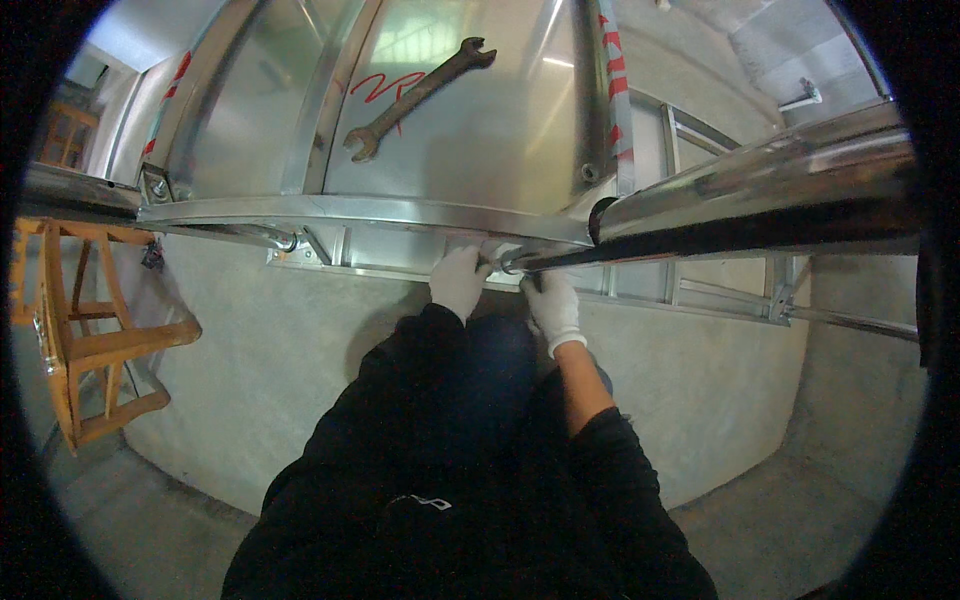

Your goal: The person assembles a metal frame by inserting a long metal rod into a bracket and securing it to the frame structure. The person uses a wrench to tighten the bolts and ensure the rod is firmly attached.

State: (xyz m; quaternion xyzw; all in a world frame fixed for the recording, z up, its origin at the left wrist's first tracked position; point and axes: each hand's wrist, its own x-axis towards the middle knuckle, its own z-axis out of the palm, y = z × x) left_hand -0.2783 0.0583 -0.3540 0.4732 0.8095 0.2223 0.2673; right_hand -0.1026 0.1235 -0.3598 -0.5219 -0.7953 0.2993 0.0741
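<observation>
Both hands wear white gloves and meet under the front rail of a metal platform, at the end of a long thin rod (640,249) coming from the right. My left hand (459,282) is closed, its fingertips at the small fitting (511,262) on the rod's end. Just below the rod, my right hand (553,307) has its fingers curled together beside that same fitting. Whatever either hand grips is too small and too hidden to name. On the platform's sheet-metal top (510,130) lies a large open-ended wrench (420,98), untouched.
A thick shiny tube (770,180) runs to the right above the rod. Red-and-white tape (616,85) marks the platform's right edge. A lower metal frame (690,296) spans beneath. To the left stands a wooden stool (100,335) on the concrete floor (260,340).
</observation>
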